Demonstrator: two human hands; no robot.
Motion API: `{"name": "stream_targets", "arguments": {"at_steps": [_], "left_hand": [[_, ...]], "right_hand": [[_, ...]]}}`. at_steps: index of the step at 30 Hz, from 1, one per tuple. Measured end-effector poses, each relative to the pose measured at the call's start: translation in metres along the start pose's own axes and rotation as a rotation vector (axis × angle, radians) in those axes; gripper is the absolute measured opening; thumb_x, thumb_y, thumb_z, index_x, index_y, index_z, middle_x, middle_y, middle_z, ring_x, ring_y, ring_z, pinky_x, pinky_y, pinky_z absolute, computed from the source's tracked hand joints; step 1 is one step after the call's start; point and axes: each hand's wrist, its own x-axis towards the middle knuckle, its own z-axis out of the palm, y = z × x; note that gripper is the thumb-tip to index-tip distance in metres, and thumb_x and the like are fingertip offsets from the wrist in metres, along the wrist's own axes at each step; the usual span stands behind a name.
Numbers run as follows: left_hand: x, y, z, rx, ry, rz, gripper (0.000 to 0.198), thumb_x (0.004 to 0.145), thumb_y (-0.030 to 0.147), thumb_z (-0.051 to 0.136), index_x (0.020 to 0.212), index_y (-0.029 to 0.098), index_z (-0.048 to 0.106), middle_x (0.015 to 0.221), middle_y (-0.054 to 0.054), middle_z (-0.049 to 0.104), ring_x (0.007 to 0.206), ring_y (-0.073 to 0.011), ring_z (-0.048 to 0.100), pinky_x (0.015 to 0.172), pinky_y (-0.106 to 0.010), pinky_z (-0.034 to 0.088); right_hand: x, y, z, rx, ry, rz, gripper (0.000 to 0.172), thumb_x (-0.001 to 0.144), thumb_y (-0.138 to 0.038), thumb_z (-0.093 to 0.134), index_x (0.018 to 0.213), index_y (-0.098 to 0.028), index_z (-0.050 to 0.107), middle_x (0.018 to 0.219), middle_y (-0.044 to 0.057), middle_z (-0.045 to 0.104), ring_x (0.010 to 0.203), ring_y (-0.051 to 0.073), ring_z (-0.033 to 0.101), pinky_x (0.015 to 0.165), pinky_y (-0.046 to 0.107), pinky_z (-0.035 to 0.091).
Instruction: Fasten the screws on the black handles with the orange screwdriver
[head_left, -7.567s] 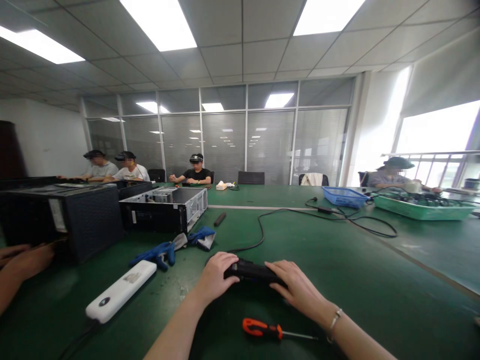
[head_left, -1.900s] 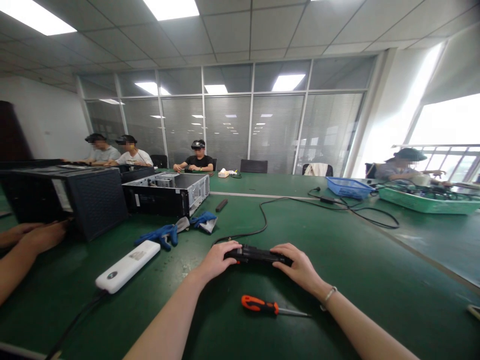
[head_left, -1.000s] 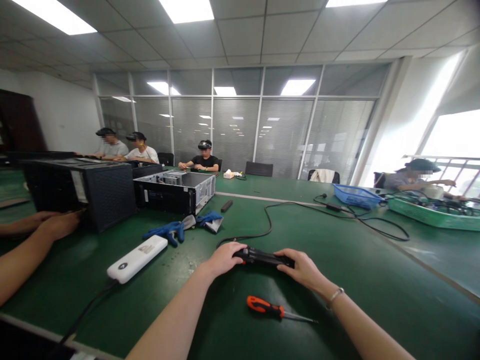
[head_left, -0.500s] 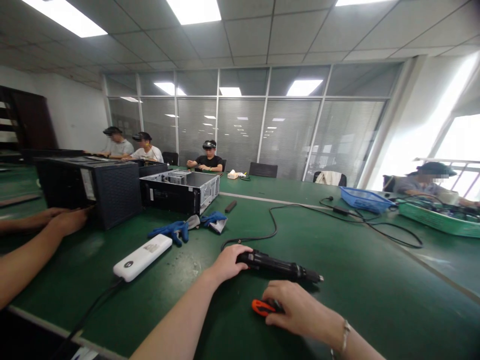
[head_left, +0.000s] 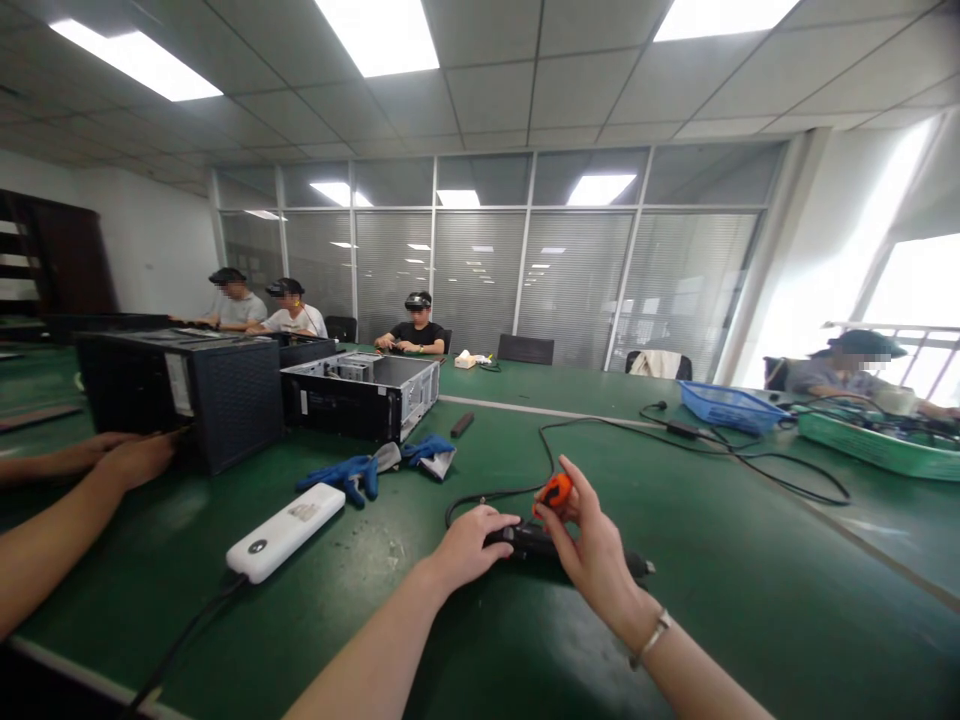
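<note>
My left hand [head_left: 472, 548] lies over the rear of a black electric screwdriver [head_left: 529, 541], which rests on the green table mat [head_left: 697, 600]. Its dark nozzle end sticks out to the right, partly behind my right hand [head_left: 589, 525]. That hand pinches an orange-handled screwdriver [head_left: 556, 492] between thumb and fingers, and the fingers hide its shaft. A black cable [head_left: 487, 495] curves away from the electric screwdriver behind my left hand.
A white power bank [head_left: 285, 532] and blue gloves [head_left: 345, 476] lie to the left. Beyond stand an open computer case [head_left: 360, 400] and a black tower case [head_left: 232, 405], which a co-worker's hand [head_left: 135, 460] touches. A blue basket [head_left: 720, 407] and green tray [head_left: 874, 450] sit far right.
My right hand has lifted the orange-handled screwdriver off the mat and raised it above the electric screwdriver. My left hand has stayed on the electric screwdriver.
</note>
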Motion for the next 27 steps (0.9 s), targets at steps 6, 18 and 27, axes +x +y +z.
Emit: {"name": "stream_targets", "arguments": {"at_steps": [6,18,27], "left_hand": [[0.001,0.000,0.001,0.001,-0.014,0.001,0.045,0.079,0.028,0.064,0.123,0.028,0.059,0.112,-0.004,0.060,0.101,-0.0219,0.056,0.095,-0.033,0.041],[-0.001,0.009,-0.003,0.002,-0.011,-0.004,0.033,0.080,0.027,0.064,0.113,0.024,0.064,0.107,-0.005,0.062,0.098,-0.0210,0.057,0.093,-0.032,0.041],[0.001,0.007,0.005,0.042,0.044,0.009,0.028,0.083,0.029,0.060,0.110,0.023,0.065,0.106,-0.005,0.062,0.098,-0.0221,0.056,0.091,-0.034,0.042]], "right_hand": [[-0.016,0.007,0.009,-0.073,-0.073,-0.064,0.053,0.094,-0.030,0.043,0.143,-0.021,0.025,0.098,0.007,0.066,0.083,0.018,0.066,0.076,0.032,0.056],[-0.019,-0.004,0.007,-0.227,-0.124,-0.269,0.047,0.094,-0.020,0.042,0.139,-0.019,0.031,0.109,0.011,0.062,0.092,0.021,0.064,0.078,0.036,0.056],[-0.018,-0.009,0.006,-0.141,-0.114,-0.288,0.045,0.093,-0.014,0.043,0.136,-0.024,0.037,0.109,0.009,0.061,0.098,0.019,0.061,0.083,0.035,0.054]]}}
